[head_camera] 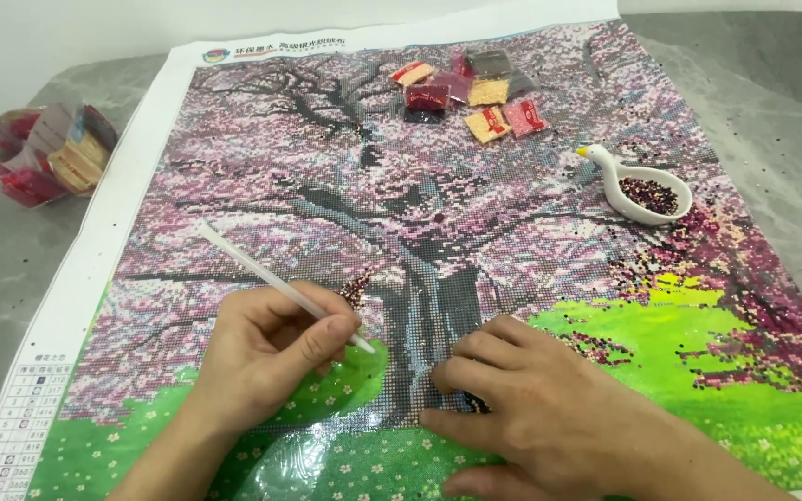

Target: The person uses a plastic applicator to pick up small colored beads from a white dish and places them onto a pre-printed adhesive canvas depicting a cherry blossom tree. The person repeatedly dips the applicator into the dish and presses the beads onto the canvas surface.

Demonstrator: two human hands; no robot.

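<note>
A large bead-painting canvas [475, 204] of a pink blossom tree on green grass lies flat on a grey table. My left hand [266, 353] grips a thin white applicator pen [252, 269], its tip down on the canvas near the base of the trunk. My right hand [531, 408] rests flat on the canvas to the right of the trunk, fingers bent and pressing on the sheet, holding nothing. A loose clear film [299, 455] curls up at the canvas's near edge between my wrists.
A white swan-shaped dish [638, 181] of dark beads sits on the canvas at the right. Several small bead packets [475, 93] lie at the canvas's top. A clear bag of more packets [44, 153] lies on the table at the far left.
</note>
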